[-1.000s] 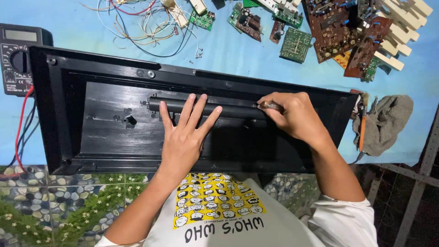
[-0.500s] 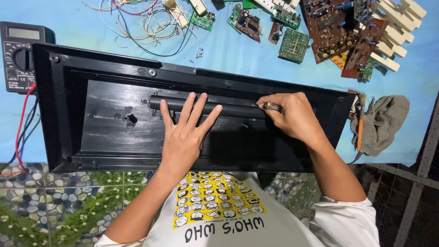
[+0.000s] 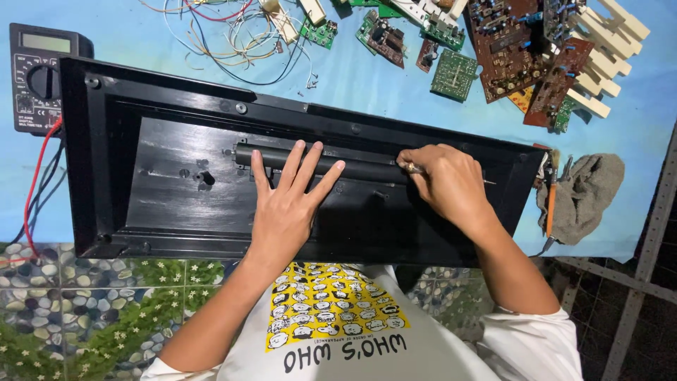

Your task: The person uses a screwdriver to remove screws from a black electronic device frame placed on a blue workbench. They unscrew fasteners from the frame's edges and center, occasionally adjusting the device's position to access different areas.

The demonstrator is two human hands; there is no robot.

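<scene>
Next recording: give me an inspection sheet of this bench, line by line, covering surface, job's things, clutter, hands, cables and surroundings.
Surface: light blue sheet covering the bench.
Job's things: long black plastic housing, open side up, with a black bar along its middle.
Clutter: circuit boards, cream key strips, a grey rag beside an orange-handled tool, small screws.
Hands: left hand flat, fingers spread over the bar; right hand pinching a thin metal tool at the bar's end.
Cables: loose wire tangle at top; red and black leads from the multimeter.
Surroundings: pebble-and-flower patterned tiles below; metal grating on the right.
</scene>
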